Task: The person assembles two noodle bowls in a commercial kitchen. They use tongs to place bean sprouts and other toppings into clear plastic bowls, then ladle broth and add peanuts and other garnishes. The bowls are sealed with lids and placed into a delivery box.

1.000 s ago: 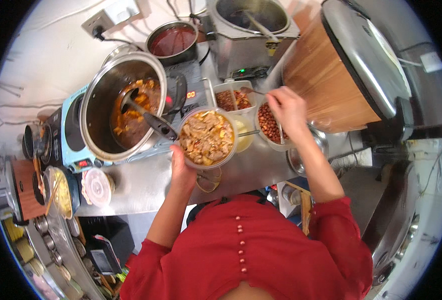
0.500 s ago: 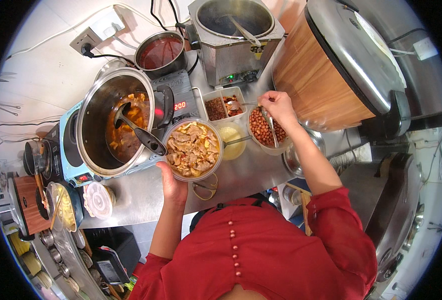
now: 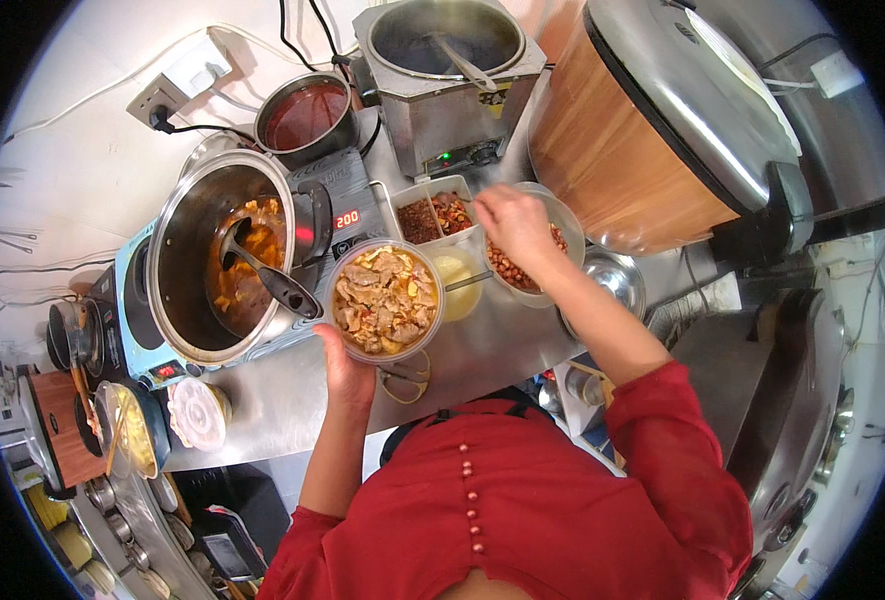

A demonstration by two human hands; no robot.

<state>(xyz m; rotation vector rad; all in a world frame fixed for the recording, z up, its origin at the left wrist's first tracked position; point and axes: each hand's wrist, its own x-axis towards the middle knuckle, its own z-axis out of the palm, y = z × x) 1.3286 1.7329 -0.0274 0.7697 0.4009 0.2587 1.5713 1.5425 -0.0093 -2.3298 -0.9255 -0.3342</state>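
Observation:
My left hand [image 3: 343,372] grips a round clear plastic bowl [image 3: 432,335] at its near left side, thumb up along the rim. Sliced meat in yellowish broth [image 3: 387,300] fills it. My right hand [image 3: 518,228] is closed, knuckles up, above a tub of reddish peanuts [image 3: 510,268] and beside a divided container [image 3: 423,221] of dark flakes and red chilli bits. What its fingers hold is hidden beneath them. Between the bowl and the peanuts stands a cup of pale yellow paste [image 3: 459,290] with a spoon handle [image 3: 469,281] sticking out.
To the left, a deep pot [image 3: 167,300] of orange-brown stew holds a black ladle [image 3: 282,290]. Behind stand a pan of red sauce [image 3: 312,115], a steel warmer [image 3: 442,110] and a large wood-patterned cooker [image 3: 622,140]. Scissors [image 3: 405,380] and a lidded tub [image 3: 199,412] lie nearer.
My right hand has moved left, toward the divided container. The spoons seen there and in the peanuts no longer show. My left hand stays on the bowl, and the view has shifted slightly.

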